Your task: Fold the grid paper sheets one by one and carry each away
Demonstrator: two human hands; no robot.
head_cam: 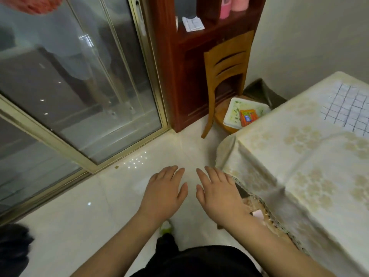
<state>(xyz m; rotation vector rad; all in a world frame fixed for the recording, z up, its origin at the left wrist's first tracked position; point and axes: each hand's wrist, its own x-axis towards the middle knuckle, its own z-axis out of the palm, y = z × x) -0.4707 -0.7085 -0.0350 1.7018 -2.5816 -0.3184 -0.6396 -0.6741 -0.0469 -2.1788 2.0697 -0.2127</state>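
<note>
Two bare hands hover over the pale floor point(99, 206), holding nothing: the left hand point(163, 193) and right hand point(219, 194) both have straight, spread fingers. At right, a cloth-covered table point(295, 156) carries a flat grid paper sheet point(349, 108). A folded grid sheet point(192, 24) lies on the far wooden shelf point(199, 37).

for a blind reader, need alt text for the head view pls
Both hands, left hand and right hand, hover open and empty over a pale tiled floor. A grid paper sheet lies flat on the cloth-covered table at right; a folded sheet rests on a wooden shelf.
</note>
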